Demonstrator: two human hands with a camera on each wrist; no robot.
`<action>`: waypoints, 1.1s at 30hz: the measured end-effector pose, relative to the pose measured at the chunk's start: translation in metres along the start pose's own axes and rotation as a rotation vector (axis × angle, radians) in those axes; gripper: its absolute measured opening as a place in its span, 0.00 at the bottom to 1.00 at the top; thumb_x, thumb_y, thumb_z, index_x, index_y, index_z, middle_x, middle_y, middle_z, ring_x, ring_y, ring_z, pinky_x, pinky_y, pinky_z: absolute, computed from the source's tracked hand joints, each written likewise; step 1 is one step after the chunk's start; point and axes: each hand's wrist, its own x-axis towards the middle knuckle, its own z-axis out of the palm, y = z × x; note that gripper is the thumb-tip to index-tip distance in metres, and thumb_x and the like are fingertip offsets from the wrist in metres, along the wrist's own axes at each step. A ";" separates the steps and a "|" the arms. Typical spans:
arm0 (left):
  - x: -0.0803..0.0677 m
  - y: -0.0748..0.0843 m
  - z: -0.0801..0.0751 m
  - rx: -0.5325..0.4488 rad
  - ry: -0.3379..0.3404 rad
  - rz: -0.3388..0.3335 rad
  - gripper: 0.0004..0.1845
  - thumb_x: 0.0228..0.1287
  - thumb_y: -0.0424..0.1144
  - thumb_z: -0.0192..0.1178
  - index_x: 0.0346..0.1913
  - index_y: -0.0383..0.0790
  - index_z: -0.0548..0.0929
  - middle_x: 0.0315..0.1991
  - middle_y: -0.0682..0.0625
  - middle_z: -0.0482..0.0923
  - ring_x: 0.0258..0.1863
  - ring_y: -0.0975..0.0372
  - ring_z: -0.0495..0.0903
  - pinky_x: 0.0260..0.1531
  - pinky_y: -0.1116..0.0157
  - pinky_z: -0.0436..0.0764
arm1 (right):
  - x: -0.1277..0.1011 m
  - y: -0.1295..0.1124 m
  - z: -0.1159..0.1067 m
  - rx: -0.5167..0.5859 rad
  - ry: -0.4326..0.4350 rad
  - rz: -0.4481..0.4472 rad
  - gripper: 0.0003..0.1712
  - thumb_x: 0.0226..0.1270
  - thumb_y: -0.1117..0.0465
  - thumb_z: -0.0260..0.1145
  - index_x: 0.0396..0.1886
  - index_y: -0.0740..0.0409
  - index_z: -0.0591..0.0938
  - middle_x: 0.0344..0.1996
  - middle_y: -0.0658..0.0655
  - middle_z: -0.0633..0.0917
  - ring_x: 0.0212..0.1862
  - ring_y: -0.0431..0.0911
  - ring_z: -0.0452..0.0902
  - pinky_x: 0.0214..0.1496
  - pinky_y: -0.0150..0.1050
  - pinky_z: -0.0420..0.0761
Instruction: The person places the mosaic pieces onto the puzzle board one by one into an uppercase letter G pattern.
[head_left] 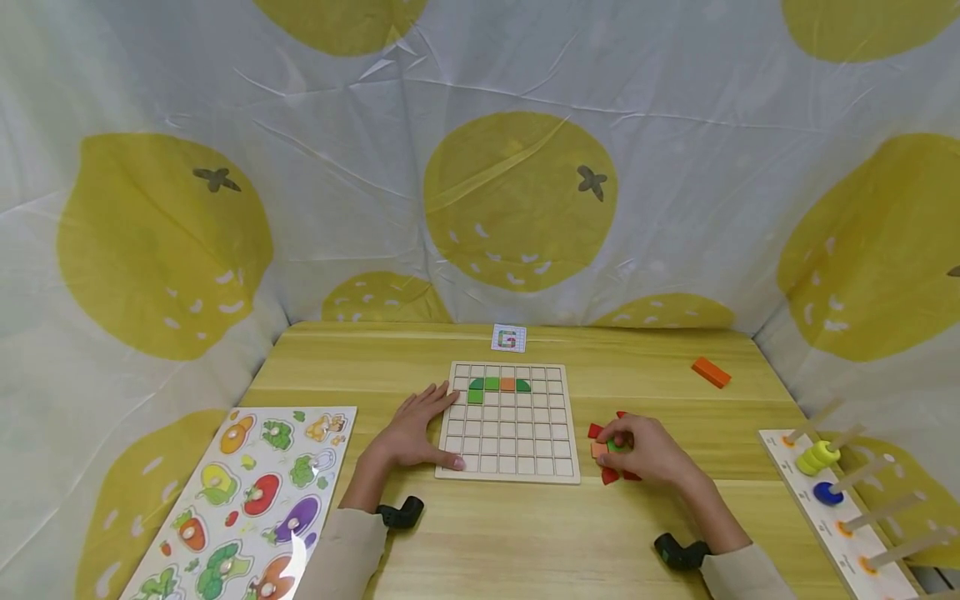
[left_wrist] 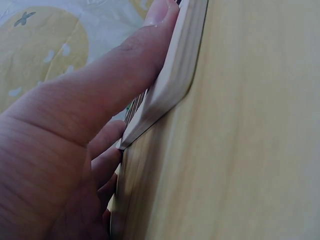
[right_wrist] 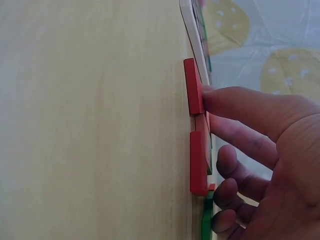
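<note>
Grid board (head_left: 508,454), pale wood with square cells, sits mid-table, and I read the step as picking the next coloured tile to add to the row started at its far edge. Going left to right: a glossy fruit-and-veg peg puzzle (head_left: 247,504) lies at the near left, flat, printed shapes with small knobs. Next my left hand (head_left: 415,433) lies flat on the table against the board's left edge, fingers nearly straight, thumb (left_wrist: 150,30) pressed along the rounded wooden rim, holding nothing, just steadying. On the board, green tiles (head_left: 483,386) and one orange tile (head_left: 507,384) form a short arc, with a green square below its left end; beyond the far edge lies a small pattern card (head_left: 508,337). Right of the board my right hand (head_left: 643,450) is curled over a loose pile of tiles (head_left: 609,454), red, orange and green, flat painted wood with crisp edges; fingertips (right_wrist: 210,97) touch a red piece, but I cannot tell whether any tile is actually pinched. Next move, I judge, calls for a clean pinch on one thin tile and lifting it over to a cell. Far right lie an orange block (head_left: 710,372) and a peg rack (head_left: 840,500) with yellow and blue rings.
</note>
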 end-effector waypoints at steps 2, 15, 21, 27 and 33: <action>0.000 0.000 0.000 0.006 0.001 0.001 0.67 0.38 0.70 0.79 0.82 0.52 0.59 0.85 0.52 0.46 0.85 0.51 0.42 0.83 0.45 0.40 | 0.001 0.000 0.000 0.000 0.004 0.005 0.11 0.59 0.53 0.80 0.37 0.51 0.88 0.27 0.48 0.77 0.30 0.40 0.69 0.30 0.31 0.71; -0.002 0.004 0.000 -0.005 -0.001 0.016 0.66 0.40 0.69 0.79 0.82 0.51 0.59 0.85 0.51 0.47 0.85 0.50 0.42 0.83 0.44 0.40 | 0.006 -0.008 -0.005 0.065 0.045 0.027 0.13 0.64 0.55 0.77 0.45 0.53 0.88 0.31 0.50 0.80 0.31 0.43 0.73 0.32 0.32 0.76; -0.002 0.004 -0.001 -0.004 -0.006 0.010 0.66 0.40 0.68 0.79 0.82 0.50 0.59 0.85 0.51 0.46 0.85 0.50 0.42 0.83 0.44 0.40 | 0.016 -0.018 -0.003 0.059 0.073 -0.014 0.13 0.63 0.55 0.78 0.45 0.53 0.89 0.30 0.49 0.80 0.30 0.42 0.71 0.31 0.32 0.74; -0.002 0.003 -0.002 -0.001 -0.001 0.008 0.66 0.39 0.69 0.79 0.82 0.51 0.59 0.85 0.51 0.46 0.85 0.51 0.42 0.83 0.44 0.40 | 0.032 -0.032 0.004 0.073 0.094 -0.067 0.12 0.64 0.55 0.77 0.44 0.54 0.90 0.27 0.49 0.78 0.29 0.42 0.69 0.30 0.32 0.71; -0.003 0.004 -0.001 -0.012 0.003 -0.004 0.66 0.39 0.69 0.80 0.82 0.52 0.60 0.85 0.52 0.46 0.85 0.51 0.42 0.83 0.45 0.40 | 0.052 -0.044 0.015 0.106 0.076 -0.067 0.11 0.63 0.55 0.78 0.43 0.52 0.90 0.26 0.48 0.77 0.29 0.42 0.70 0.29 0.31 0.70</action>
